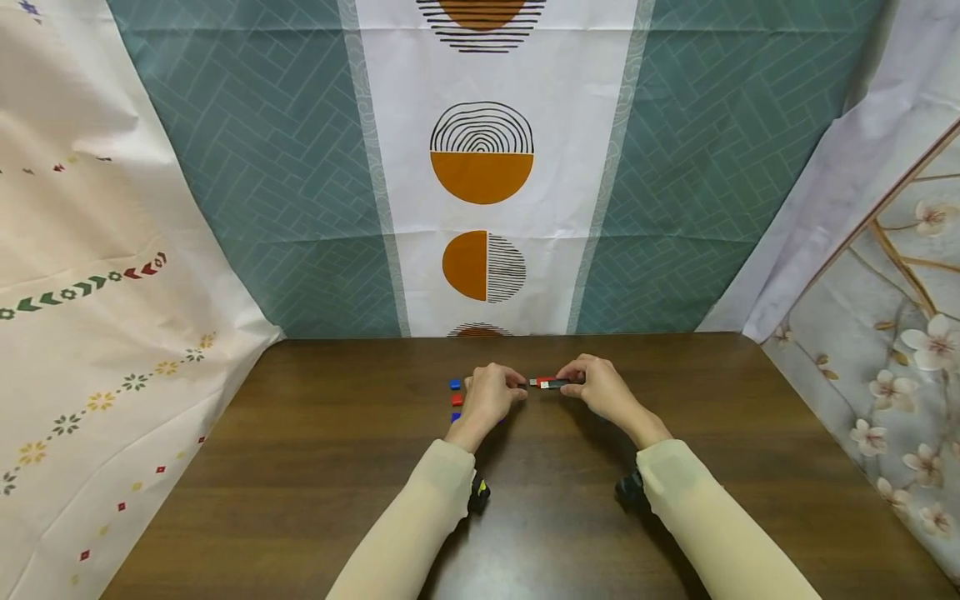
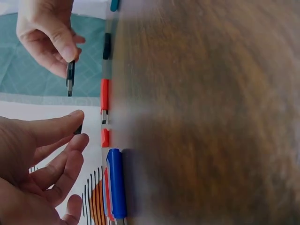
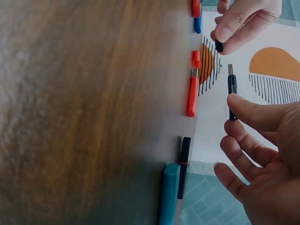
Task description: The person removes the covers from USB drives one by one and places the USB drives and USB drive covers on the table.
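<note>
My right hand pinches a black USB flash drive between thumb and index finger. Its bare metal plug points toward my left hand. Between the left thumb and index finger I hold a small black cap, mostly covered by the fingertips. A short gap separates cap and plug, and both are held above the table. Beyond them lies a red USB flash drive with its metal plug exposed. A red cap sits right by that plug.
Small blue and red pieces lie left of my left hand. The left wrist view shows a blue marker-like item. Near the right hand are a teal item and a slim black one. A patterned cloth hangs behind the wooden table.
</note>
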